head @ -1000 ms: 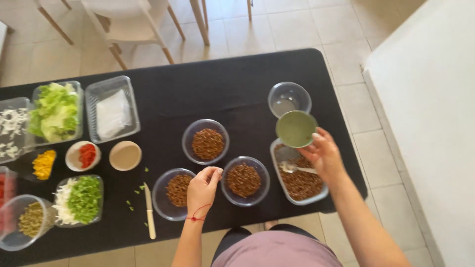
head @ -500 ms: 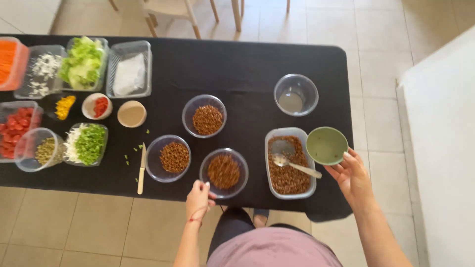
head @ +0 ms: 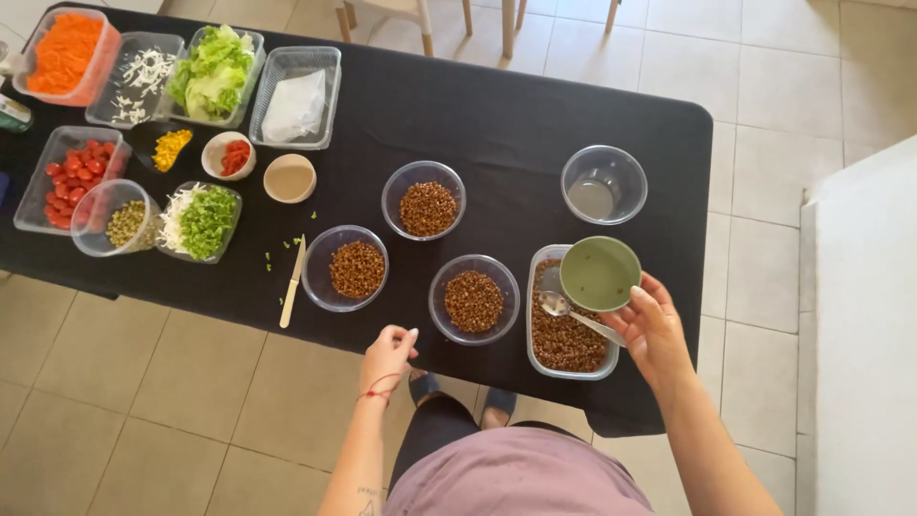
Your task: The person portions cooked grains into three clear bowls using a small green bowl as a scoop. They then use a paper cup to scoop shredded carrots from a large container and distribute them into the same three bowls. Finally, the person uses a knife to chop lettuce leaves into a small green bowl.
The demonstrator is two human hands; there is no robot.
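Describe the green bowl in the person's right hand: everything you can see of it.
The green bowl is small and round, a dull sage green with a matte look, possibly ceramic or plastic. Its inside appears empty. The right hand holds it by the near rim, roughly level with the mouth facing up. It sits over the far end of the rectangular clear container of brown grains, where a metal spoon lies just below its edge. Whether it rests on that container or hangs above it cannot be told.
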